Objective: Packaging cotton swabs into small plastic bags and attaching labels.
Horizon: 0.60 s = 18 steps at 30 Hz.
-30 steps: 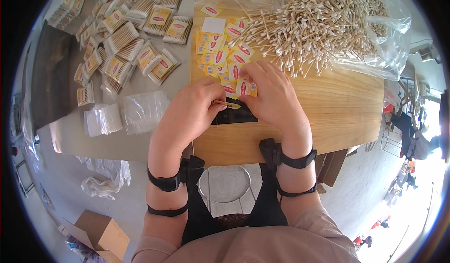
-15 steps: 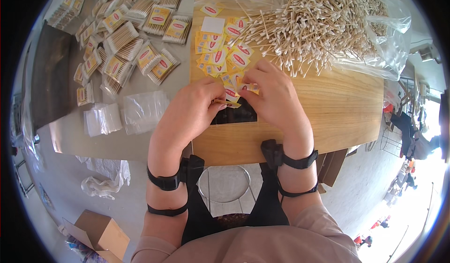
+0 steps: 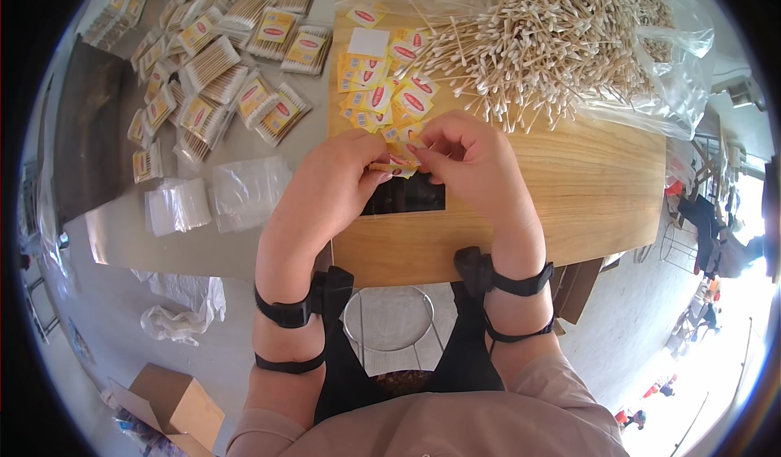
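Observation:
Thumb and fingers of my left hand (image 3: 329, 180) are pinched on a small yellow printed card (image 3: 399, 170), perhaps more than one. My right hand (image 3: 474, 152) is also closed, its fingertips pressed on the upper right part of the same yellow cards; fingers partly hide the contact. Just beyond both hands lies a loose pile of yellow-and-white cards (image 3: 377, 99) with red ovals, a blank white card (image 3: 368, 43) among them. Below the fingertips, a dark flat rectangular object (image 3: 407, 198) rests on the wooden table (image 3: 569, 188).
A large heap of cotton swabs (image 3: 553, 42) spreads from a clear plastic bag (image 3: 687, 91) at the far right. On the grey surface to the left are many filled swab packets (image 3: 215, 62) and empty clear bags (image 3: 252, 195). An open cardboard box (image 3: 175, 404) stands on the floor.
My right hand has moved slightly left, bringing its fingertips to the cards in my left hand. The held cards have shifted a little away from me.

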{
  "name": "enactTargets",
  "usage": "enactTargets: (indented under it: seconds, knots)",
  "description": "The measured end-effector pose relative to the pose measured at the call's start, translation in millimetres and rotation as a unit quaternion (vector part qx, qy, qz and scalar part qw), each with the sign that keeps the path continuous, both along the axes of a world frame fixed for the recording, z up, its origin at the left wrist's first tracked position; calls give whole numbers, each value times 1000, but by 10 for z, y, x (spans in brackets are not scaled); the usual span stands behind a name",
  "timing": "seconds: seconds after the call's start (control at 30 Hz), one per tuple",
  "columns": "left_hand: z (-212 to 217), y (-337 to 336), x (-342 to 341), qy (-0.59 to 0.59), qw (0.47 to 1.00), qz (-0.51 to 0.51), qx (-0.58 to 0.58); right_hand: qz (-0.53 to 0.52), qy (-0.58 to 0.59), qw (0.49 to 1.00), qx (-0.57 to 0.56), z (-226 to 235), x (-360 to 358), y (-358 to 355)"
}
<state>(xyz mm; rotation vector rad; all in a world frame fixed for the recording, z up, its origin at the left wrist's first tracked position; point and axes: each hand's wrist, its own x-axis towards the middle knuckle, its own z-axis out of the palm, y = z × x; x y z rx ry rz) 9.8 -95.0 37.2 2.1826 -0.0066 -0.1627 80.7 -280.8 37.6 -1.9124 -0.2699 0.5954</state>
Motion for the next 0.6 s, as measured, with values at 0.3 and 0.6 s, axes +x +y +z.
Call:
enactTargets:
  seconds: [0.3,0.6]
  knots:
    - [36,-5,12,34,998,45,-4,49,-84,992,-84,159,-75,39]
    - [29,38,4,-15,1000,6,6,54,-224,956,-184,161,18,-94]
